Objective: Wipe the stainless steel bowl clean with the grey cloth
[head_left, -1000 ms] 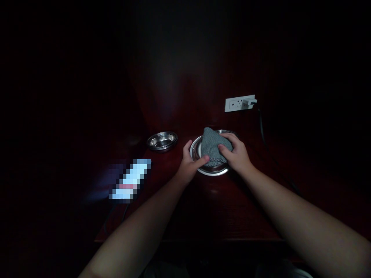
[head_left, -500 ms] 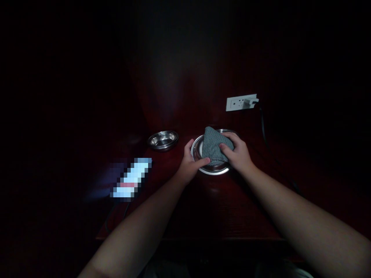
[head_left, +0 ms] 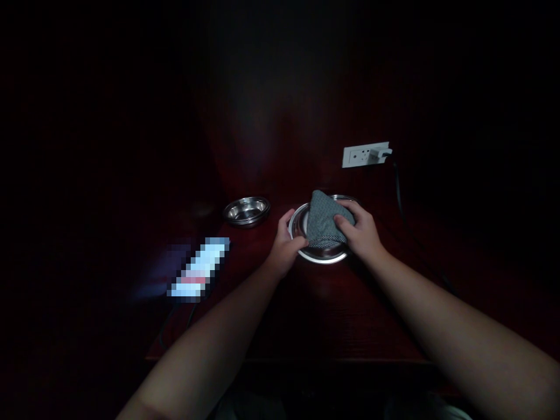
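A shiny steel bowl (head_left: 326, 258) is between my hands above the dark red table, a grey-green cloth (head_left: 328, 219) covering much of its inside. My left hand (head_left: 284, 248) grips the bowl's left rim, its thumb over the near edge beside the cloth's lower corner. My right hand (head_left: 363, 230) is closed on the right part of the cloth, thumb on top; its other fingers are partly hidden behind the cloth and rim. Another steel rim shows behind the cloth, and I cannot tell whether it belongs to a second dish.
Further left, steel bowls (head_left: 247, 213), seemingly stacked, rest on the table (head_left: 315, 326). A lit screen (head_left: 199, 271), blurred out, lies at the left with a cable below it. On the back wall is a white socket (head_left: 365, 154) with a plug and dark cord (head_left: 399, 195).
My left thumb has slid left off the cloth's corner onto the bowl's rim. The right hand keeps its hold on the cloth, with hardly any shift.
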A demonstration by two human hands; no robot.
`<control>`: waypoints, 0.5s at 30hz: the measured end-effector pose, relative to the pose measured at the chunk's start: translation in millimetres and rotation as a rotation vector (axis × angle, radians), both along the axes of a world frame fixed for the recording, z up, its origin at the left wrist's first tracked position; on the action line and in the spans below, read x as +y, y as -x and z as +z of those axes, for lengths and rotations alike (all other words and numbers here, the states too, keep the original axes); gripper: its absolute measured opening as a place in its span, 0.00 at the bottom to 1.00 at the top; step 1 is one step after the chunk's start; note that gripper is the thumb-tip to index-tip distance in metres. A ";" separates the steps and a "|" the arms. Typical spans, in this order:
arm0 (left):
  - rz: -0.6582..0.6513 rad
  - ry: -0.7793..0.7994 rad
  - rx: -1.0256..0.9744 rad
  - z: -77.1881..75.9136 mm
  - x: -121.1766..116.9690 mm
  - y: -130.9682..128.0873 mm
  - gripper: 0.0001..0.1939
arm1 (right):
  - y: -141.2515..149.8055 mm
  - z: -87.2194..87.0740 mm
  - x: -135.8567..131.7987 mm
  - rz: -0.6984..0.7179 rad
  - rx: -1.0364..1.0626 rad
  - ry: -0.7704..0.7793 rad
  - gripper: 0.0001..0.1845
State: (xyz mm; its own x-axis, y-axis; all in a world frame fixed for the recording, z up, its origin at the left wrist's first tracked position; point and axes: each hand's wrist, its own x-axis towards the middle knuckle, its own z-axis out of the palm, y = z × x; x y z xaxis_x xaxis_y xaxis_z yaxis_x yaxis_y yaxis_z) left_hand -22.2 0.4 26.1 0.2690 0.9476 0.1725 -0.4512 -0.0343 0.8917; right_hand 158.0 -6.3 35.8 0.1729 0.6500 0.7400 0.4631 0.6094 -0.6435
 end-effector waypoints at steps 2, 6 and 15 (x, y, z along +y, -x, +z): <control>0.038 0.050 -0.042 3.8 -2.1 -1.7 0.44 | 0.1 -2.0 1.3 0.000 0.051 0.046 0.16; 0.064 0.099 -0.166 11.4 -4.4 -4.6 0.45 | 1.1 -4.8 3.3 -0.032 0.147 0.092 0.16; -0.147 0.168 -0.084 5.5 -2.8 -4.3 0.17 | 2.3 -2.8 -1.5 -0.086 0.009 -0.104 0.15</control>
State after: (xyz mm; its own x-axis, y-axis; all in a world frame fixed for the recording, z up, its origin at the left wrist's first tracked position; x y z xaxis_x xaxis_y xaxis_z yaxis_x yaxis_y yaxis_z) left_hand -17.9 -2.4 31.6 0.3973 0.9166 0.0439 -0.5136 0.1825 0.8384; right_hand 155.6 -7.9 33.0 0.2315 0.5522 0.8009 0.5115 0.6312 -0.5830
